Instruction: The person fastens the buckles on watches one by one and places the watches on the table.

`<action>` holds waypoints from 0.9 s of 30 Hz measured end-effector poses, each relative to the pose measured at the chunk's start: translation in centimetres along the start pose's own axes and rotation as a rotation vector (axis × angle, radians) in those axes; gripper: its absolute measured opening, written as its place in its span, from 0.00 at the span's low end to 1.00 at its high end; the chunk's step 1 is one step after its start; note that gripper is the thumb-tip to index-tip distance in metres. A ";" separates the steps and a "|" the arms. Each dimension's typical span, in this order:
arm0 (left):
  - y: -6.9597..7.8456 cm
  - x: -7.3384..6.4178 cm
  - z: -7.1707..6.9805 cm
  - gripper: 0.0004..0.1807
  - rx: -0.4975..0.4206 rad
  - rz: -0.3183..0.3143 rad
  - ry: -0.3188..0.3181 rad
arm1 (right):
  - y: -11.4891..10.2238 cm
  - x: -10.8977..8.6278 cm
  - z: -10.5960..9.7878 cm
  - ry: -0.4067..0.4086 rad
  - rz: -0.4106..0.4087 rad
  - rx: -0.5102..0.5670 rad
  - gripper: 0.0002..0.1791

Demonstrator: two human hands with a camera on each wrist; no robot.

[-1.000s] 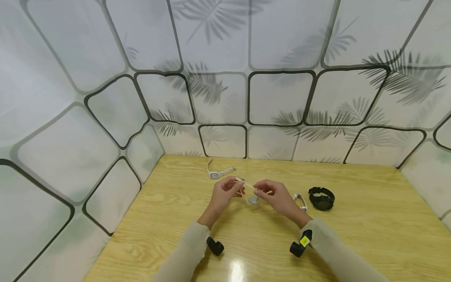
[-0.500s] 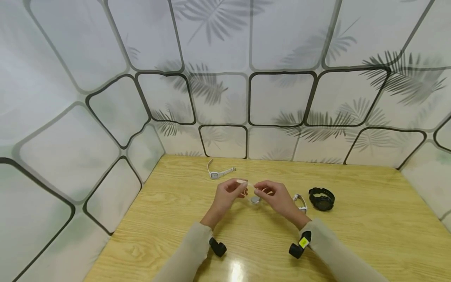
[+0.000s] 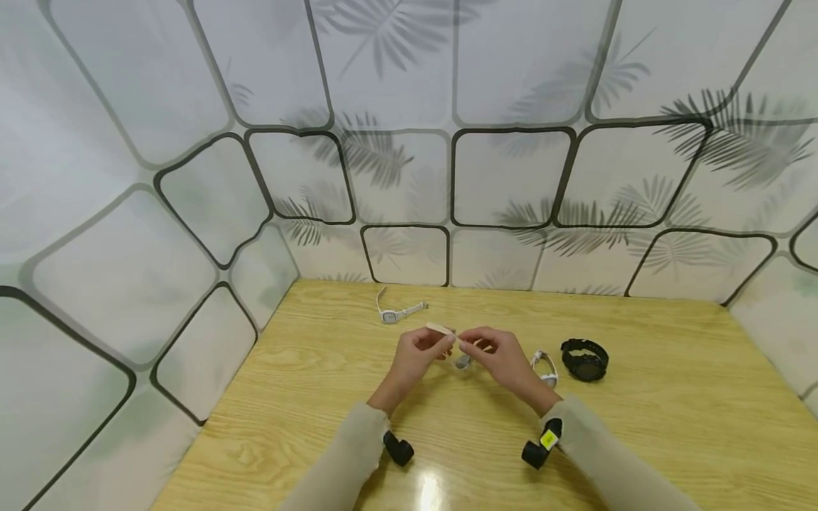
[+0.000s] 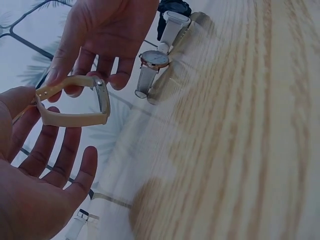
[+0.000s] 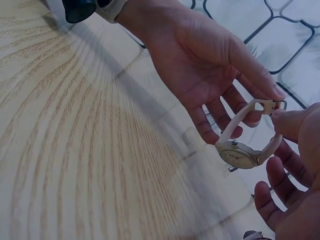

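Note:
Both hands hold a cream-strapped wristwatch (image 5: 237, 156) above the table, its strap bent into a loop and its round dial hanging low. The left hand (image 3: 415, 353) pinches the strap ends between thumb and fingers. Opposite it, the right hand (image 3: 501, 356) pinches the strap at the same spot, thumb against the buckle (image 5: 281, 105). Holes show in the strap (image 4: 47, 93) in the left wrist view. Fingers partly cover the joint, so I cannot tell whether the buckle is fastened.
A white watch with a squarish face (image 3: 389, 317) lies unfastened at the back. Right of the hands, another white-strapped watch (image 3: 548, 380) stands near a black watch (image 3: 586, 367). The wooden table (image 3: 307, 383) meets a patterned wall covering (image 3: 498, 177).
The left hand has moved slightly right, nearer to the right hand, and the strap ends have come together. The watch face has tilted and shifted a little right. The other watches stay put.

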State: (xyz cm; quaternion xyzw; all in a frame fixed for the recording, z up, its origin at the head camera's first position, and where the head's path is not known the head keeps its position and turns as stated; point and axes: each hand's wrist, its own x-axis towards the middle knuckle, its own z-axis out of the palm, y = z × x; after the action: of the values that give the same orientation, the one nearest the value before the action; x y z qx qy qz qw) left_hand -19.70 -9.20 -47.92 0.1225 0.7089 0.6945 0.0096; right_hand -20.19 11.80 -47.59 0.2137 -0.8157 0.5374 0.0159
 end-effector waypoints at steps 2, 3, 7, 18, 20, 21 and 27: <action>0.1 0.0 0.1 0.11 0.005 0.000 -0.001 | 0.0 -0.1 0.0 0.006 -0.003 0.006 0.14; 0.1 0.0 0.1 0.11 0.009 0.003 0.000 | 0.0 -0.1 0.0 0.007 -0.005 0.006 0.14; 0.5 0.0 0.4 0.11 0.023 0.028 0.011 | -0.1 -0.1 -0.2 -0.004 -0.008 0.007 0.13; 2.0 0.8 1.0 0.08 0.061 0.146 0.022 | -1.3 0.9 -2.1 0.017 -0.058 -0.062 0.19; 2.0 0.8 1.0 0.07 0.090 0.149 0.027 | -1.6 1.1 -2.4 0.016 -0.075 -0.067 0.19; 2.0 0.9 1.0 0.07 0.113 0.150 0.033 | -1.8 1.2 -2.5 0.016 -0.077 -0.072 0.19; 1.8 1.1 1.2 0.07 0.164 0.148 0.056 | -3.2 1.9 -2.8 0.010 -0.122 -0.102 0.18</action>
State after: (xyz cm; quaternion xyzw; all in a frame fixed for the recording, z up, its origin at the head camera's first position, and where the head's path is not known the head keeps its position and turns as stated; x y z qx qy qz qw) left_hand -20.26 -7.83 -45.98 0.1555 0.7524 0.6360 -0.0718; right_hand -21.35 12.57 -43.17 0.2591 -0.8273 0.4944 0.0636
